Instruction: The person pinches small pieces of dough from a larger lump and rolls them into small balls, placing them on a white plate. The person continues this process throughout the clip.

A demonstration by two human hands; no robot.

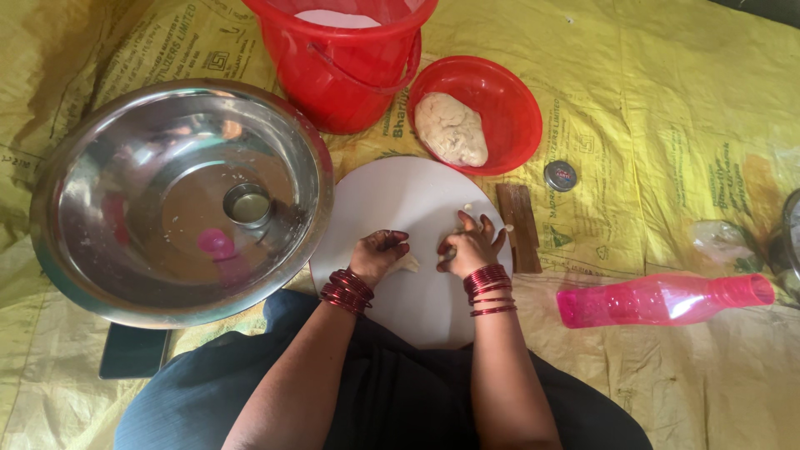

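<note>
Head view: looks down on a person seated on a yellow printed plastic sheet (667, 125), both hands at work on a round white flat board (408, 208).
L hand (379, 254): fingers curled shut, knuckles up, pinching one end of a small pale piece of dough (410, 263); dark red bangles at the wrist.
R hand (471, 246): fingers bent, closed on the other side of the same dough bit; red bangles at the wrist too.
Hands: close together, a small gap betw. them, dough piece bridging it on the board's middle.
Dough piece: mostly hidden under fingers; exact shape can't tell.
Big dough lump (451, 127): sits in a shallow red plastic bowl (508, 100), just beyond the board.
Red plastic bucket w/ handle (342, 67): beside the bowl, touching it or nearly.
Large round steel basin (179, 200): left of the board, a small steel cup (248, 204) inside.
Brown wooden block (519, 227): at the board's right edge.
Pink plastic bottle (662, 298): lying on its side, right of the R arm.
Small round dark lid (560, 175): near the bowl.
</note>
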